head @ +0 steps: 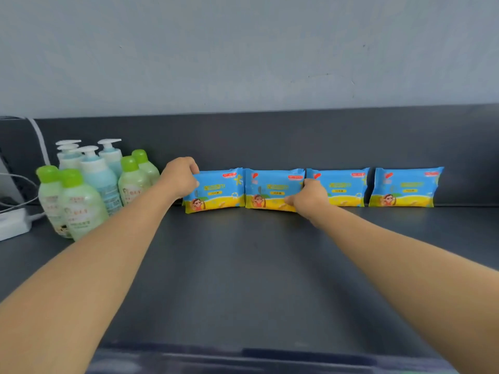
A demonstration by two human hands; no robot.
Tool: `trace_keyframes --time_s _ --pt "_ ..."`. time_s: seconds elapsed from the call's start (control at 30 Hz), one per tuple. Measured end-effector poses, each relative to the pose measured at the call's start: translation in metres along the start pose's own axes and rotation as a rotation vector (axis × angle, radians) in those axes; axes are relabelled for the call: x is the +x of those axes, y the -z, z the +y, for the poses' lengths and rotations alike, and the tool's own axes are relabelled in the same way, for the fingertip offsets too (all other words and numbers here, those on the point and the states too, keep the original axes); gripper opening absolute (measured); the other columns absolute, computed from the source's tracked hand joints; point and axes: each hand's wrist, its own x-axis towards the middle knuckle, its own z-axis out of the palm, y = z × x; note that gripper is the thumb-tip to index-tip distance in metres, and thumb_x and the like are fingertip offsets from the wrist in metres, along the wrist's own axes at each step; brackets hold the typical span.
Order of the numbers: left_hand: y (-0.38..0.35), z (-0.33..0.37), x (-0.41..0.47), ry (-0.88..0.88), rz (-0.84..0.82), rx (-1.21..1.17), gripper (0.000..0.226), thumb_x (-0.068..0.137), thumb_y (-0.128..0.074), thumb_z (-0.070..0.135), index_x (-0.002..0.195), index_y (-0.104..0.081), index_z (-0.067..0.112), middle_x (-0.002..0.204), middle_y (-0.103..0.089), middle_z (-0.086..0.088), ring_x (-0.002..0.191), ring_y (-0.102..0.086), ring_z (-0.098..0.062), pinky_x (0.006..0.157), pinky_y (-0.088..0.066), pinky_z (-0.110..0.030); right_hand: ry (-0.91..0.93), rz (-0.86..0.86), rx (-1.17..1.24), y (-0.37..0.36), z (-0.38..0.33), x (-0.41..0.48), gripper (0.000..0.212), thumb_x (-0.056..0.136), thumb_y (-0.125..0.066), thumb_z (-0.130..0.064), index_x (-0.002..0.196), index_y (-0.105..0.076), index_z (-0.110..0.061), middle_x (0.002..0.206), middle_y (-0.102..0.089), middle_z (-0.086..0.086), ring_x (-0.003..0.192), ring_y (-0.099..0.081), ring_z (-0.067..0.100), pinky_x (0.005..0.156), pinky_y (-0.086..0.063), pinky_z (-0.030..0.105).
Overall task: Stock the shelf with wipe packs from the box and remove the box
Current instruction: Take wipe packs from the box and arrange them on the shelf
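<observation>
Aligning the row is the step in hand: four wipe packs stand upright on the shelf, backs to the dark back panel. The left hand grips the upper left corner of the leftmost pack, fingers curled over its top edge. The right hand holds the right edge of the second pack, thumb on the front face and fingers wrapped behind. These two packs touch edge to edge. The third pack sits just beside the right hand, and the fourth pack stands apart from it by a narrow gap. To finish the step well, press both held packs back until they bear flat against the panel, and set their lower edges on one line; the leftmost pack appears slightly tilted and forward at its left corner. Release one hand at a time, since soft packs are likely to tip. Keep the left forearm off the bottles grouped near the left end. The box is not in view; its removal appears to remain outstanding.
</observation>
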Motion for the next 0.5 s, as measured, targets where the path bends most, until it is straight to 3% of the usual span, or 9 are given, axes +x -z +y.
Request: trace_keyframes --time_s 0.1,0.2,0.4,0.5 --pt "-0.0004 -0.0038 0.0055 -0.005 0.038 -0.014 0.018 0.082 -0.065 -0.003 0.096 -0.059 0.007 0.113 -0.060 -0.014 0.088 -0.052 -0.022 0.071 -0.041 -0.029 -0.004 0.071 -0.086 -0.0034 -0.0027 0.0011 0.043 0.088 -0.064 -0.016 0.122 -0.043 -0.001 0.118 -0.058 0.015 0.109 -0.058 0.029 0.084 -0.049 0.033" --pt "-0.0038 -0.0074 0.0083 -0.009 0.077 -0.014 0.018 0.082 -0.062 -0.006 0.093 -0.059 0.008 0.108 -0.061 -0.013 0.085 -0.051 -0.020 0.068 -0.040 -0.029 0.019 0.089 -0.104 -0.0078 -0.0027 -0.0008 0.039 0.091 -0.060 -0.016 0.122 -0.041 -0.002 0.118 -0.058 0.015 0.109 -0.057 0.030 0.078 -0.046 0.033" --pt "-0.0099 -0.0094 0.0077 -0.032 0.144 0.006 0.018 0.084 -0.060 -0.006 0.098 -0.062 0.005 0.116 -0.049 -0.017 0.102 -0.055 -0.032 0.074 -0.042 -0.028 0.087 0.052 -0.303 -0.0073 -0.0072 -0.0055 0.028 0.098 -0.046 -0.019 0.118 -0.046 0.000 0.113 -0.056 0.016 0.104 -0.059 0.030 0.073 -0.045 0.033" --pt "-0.0098 -0.0087 0.0069 -0.033 0.149 0.026 0.020 0.083 -0.060 -0.008 0.098 -0.062 0.005 0.116 -0.050 -0.017 0.102 -0.056 -0.033 0.077 -0.045 -0.031 0.101 0.036 -0.347 -0.0060 -0.0089 -0.0078 0.022 0.098 -0.046 -0.025 0.098 -0.048 -0.003 0.086 -0.052 0.011 0.084 -0.058 0.028 0.069 -0.046 0.033"
